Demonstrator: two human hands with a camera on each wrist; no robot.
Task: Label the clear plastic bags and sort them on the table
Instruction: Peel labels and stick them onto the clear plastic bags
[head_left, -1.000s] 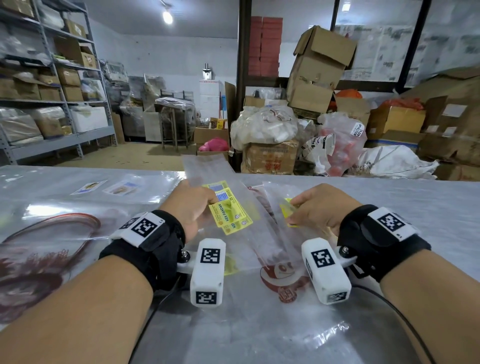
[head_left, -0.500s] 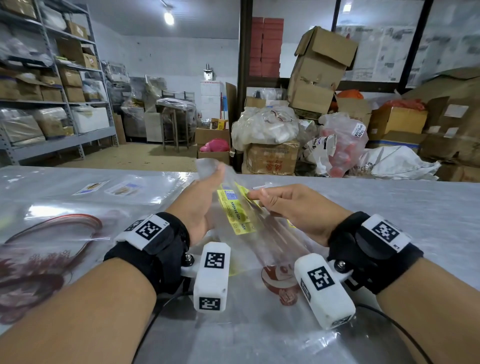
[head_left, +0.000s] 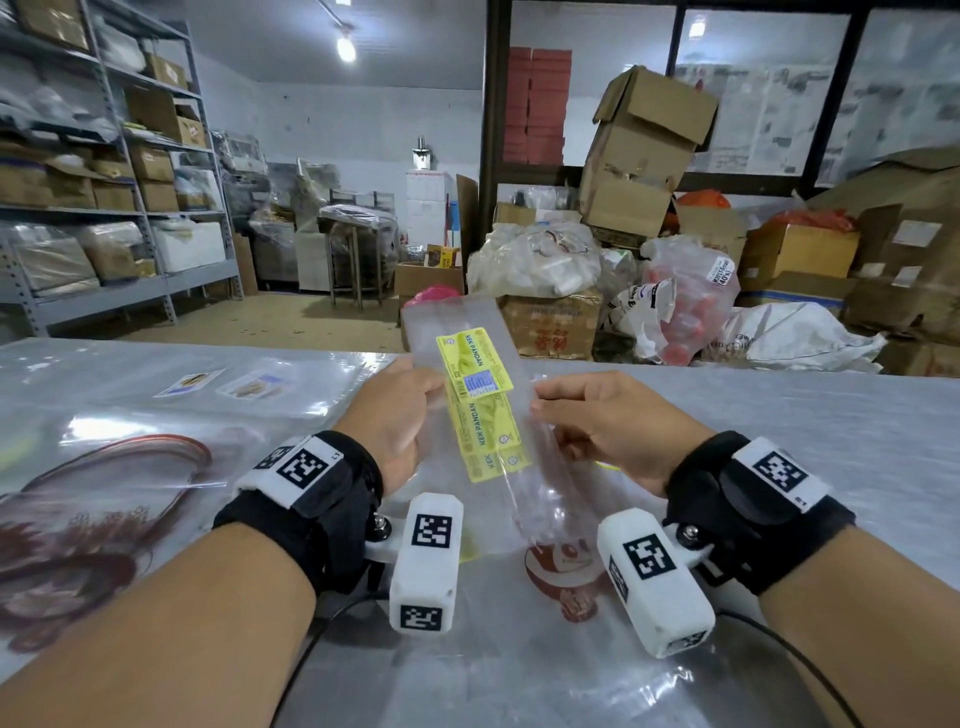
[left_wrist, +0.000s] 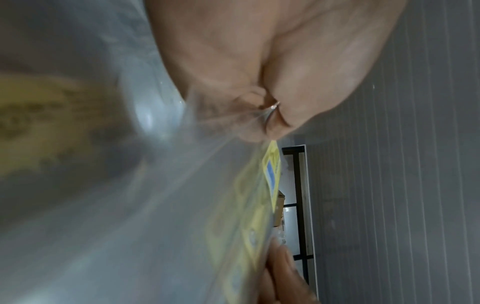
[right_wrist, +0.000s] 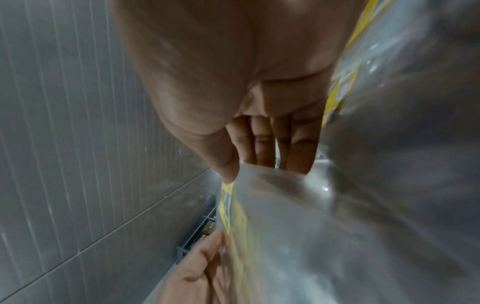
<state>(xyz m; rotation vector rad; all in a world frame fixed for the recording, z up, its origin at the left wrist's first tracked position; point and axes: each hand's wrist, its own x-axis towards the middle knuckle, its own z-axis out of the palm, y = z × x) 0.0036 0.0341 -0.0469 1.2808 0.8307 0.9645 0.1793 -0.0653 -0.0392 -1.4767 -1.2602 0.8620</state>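
I hold a narrow clear plastic bag (head_left: 457, 332) upright above the table, between my two hands. A yellow label (head_left: 474, 361) with a blue patch sits on its upper part, and more yellow labels (head_left: 485, 434) show lower down through the plastic. My left hand (head_left: 400, 410) pinches the bag's left edge, and my right hand (head_left: 582, 410) pinches its right edge. The left wrist view shows the left hand (left_wrist: 265, 107) gripping the bag (left_wrist: 182, 205). The right wrist view shows the right hand (right_wrist: 259, 144) with thumb and fingers on the bag (right_wrist: 337, 226).
The steel table (head_left: 831, 441) carries flat clear bags: two with small picture labels (head_left: 228, 384) at the back left, large red-printed ones (head_left: 104, 493) at the left. Another red-printed bag (head_left: 566, 571) lies under my hands. Beyond the table stand cardboard boxes (head_left: 644, 156), sacks and shelving (head_left: 104, 208).
The bag has been lifted off the table and turned upright. My right hand has moved from the table up to the bag's right edge and taken hold of it.
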